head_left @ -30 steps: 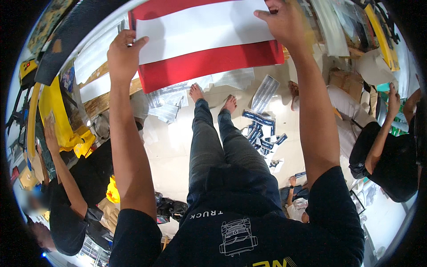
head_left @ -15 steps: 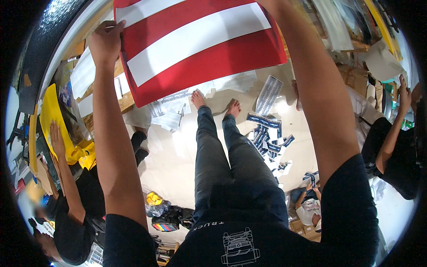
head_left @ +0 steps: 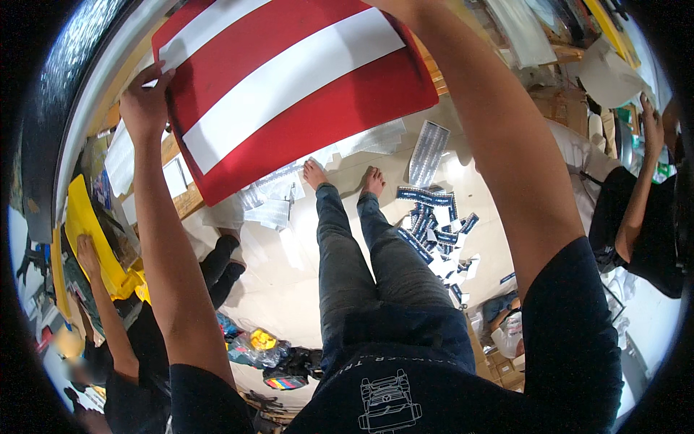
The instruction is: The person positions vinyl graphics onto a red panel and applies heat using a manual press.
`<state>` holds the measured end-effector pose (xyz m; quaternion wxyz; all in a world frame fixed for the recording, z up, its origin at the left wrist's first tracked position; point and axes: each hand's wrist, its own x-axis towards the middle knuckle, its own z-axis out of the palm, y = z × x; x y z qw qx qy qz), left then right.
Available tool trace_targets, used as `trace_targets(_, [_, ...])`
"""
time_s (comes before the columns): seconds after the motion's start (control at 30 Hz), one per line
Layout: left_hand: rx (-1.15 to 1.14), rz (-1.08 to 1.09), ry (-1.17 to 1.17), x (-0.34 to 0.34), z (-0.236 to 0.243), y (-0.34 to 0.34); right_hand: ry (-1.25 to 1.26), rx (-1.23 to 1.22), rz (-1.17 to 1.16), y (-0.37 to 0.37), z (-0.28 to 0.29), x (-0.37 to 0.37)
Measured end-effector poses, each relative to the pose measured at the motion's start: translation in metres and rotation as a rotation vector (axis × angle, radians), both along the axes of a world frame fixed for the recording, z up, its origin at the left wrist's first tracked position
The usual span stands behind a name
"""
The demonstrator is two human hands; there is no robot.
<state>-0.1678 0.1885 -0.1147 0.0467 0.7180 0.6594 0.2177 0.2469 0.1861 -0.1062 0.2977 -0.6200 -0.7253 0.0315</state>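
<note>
A red sheet (head_left: 267, 130) fills the upper middle, tilted with its right side higher, and bears two white strips: an upper one (head_left: 202, 25) and a lower, wider one (head_left: 289, 79). My left hand (head_left: 144, 98) has its fingers closed on the red sheet's left edge, beside the end of the upper strip. My right hand (head_left: 394, 7) is at the sheet's upper right, mostly cut off by the frame edge, so its fingers are hidden. My legs stretch down below the sheet.
Silvery printed sheets (head_left: 428, 152) and blue-and-white strips (head_left: 426, 224) litter the floor. A co-worker (head_left: 119, 347) at left touches a yellow piece (head_left: 94, 239); another (head_left: 636, 224) is at right. A seated person (head_left: 506, 333) and bags (head_left: 289, 365) are behind me.
The red sheet has moved left and tilted, left side lower, showing a second white strip. My left hand has moved left; my right hand has gone up toward the frame edge.
</note>
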Motion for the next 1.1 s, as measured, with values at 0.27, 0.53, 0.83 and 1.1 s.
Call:
trace_targets(0.27, [0.207,-0.021,0.198,0.035,0.009,-0.006,-0.167,0.037,-0.079,-0.019,0.011,-0.003])
trace_targets(0.53, [0.05,-0.298,0.118,0.121,-0.017,-0.019,-0.14,-0.022,0.205,-0.028,-0.006,-0.08])
trace_targets(0.83, [-0.014,-0.372,0.044,0.097,-0.018,-0.006,-0.166,-0.22,0.103,-0.026,-0.003,-0.082])
trace_targets(1.1, [0.13,-0.18,0.285,0.066,-0.03,-0.024,-0.243,-0.348,0.06,-0.029,0.014,-0.091])
